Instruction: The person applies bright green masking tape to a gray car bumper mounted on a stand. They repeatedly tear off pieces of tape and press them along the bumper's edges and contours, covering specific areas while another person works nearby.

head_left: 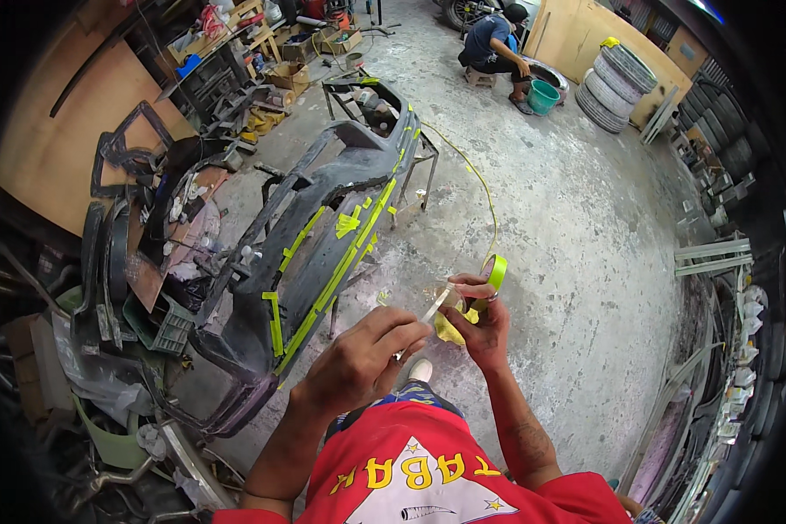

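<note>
In front of my chest, a pale narrow strip (437, 303) stretches between my two hands. Its near end is pinched in the closed fingers of my left hand (362, 349). The thumb and fingers of my right hand (485, 330) close on its other end. A roll of bright green masking tape (498, 271) sits against the right hand's fingers, seemingly held there too. Whether the strip comes off this roll, I cannot tell. Just ahead and left, a dark car bumper (262, 262) rests on a metal stand, with green tape strips (323, 301) along its edges.
Car parts and a green crate (159, 325) crowd the left. A yellow hose (476, 170) crosses the floor past the bumper. Farther back, a person (493, 48) sits low beside a teal bucket (543, 96) and stacked tires (611, 92). Metal strips (712, 258) lie at right.
</note>
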Tool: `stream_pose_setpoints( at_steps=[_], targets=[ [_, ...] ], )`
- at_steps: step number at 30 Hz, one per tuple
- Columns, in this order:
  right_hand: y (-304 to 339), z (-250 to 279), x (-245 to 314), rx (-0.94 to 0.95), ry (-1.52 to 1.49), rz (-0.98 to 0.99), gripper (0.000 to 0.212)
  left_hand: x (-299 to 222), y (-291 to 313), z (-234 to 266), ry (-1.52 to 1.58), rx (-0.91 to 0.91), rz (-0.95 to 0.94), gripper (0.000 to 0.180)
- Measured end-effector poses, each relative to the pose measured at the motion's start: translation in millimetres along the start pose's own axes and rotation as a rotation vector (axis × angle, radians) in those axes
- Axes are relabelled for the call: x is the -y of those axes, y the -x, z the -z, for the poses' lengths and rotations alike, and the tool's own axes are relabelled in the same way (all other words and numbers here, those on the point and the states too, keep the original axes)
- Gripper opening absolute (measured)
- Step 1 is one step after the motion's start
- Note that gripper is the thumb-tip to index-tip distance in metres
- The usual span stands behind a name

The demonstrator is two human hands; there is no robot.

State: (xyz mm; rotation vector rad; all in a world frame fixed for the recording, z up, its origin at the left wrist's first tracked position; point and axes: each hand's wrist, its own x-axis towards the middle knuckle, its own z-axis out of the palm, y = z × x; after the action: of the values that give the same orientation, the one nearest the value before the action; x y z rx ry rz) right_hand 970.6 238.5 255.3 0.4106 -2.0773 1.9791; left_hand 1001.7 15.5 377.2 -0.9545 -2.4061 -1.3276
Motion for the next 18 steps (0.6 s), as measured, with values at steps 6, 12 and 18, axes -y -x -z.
stream_pose_setpoints(
  at_steps=[6,12,18],
  targets=[
    [-1,3,-1,0.032,0.026,-0.002,0.043,-4,-2,5,0.012,0.034,0.001,0.024],
    [-4,5,2,0.066,0.094,0.010,0.043,-3,1,7,-0.020,0.055,0.014,0.023],
    [-7,3,8,0.050,0.161,0.008,0.042,7,9,3,-0.016,0.049,0.030,0.025]
  ],
)
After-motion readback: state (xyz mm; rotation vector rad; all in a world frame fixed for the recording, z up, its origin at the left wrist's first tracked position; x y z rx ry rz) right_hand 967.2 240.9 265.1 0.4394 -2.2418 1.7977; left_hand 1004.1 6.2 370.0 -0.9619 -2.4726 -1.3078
